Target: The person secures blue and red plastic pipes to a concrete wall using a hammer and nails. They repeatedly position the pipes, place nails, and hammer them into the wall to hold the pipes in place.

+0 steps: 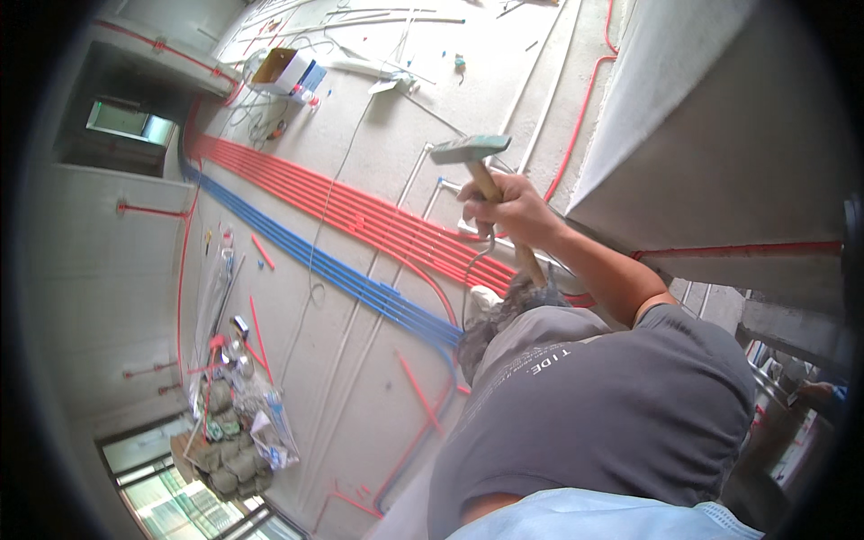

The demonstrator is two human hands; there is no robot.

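Observation:
My right hand (pixel 515 211) is raised in front of me, its fingers wrapped round the wooden handle of a hammer (pixel 486 180). The hammer's grey-green head is at the top, and the lower end of the handle sticks out below my fist. A thin grey curved cord or wire (pixel 470 265) hangs just under the hand; whether the fingers also hold it I cannot tell. My left hand is out of view; only a bit of bare arm shows past the grey sleeve at the lower edge. Beneath the right hand, red pipes (pixel 360 222) run along the concrete floor.
Blue pipes (pixel 315 256) lie beside the red ones. An open cardboard box (pixel 281 70) stands far left, with loose cables around it. Stuffed sacks (pixel 232 468) are piled near the window. A concrete wall (pixel 711 126) rises close on my right. Loose red pipe pieces (pixel 418 391) lie on the floor.

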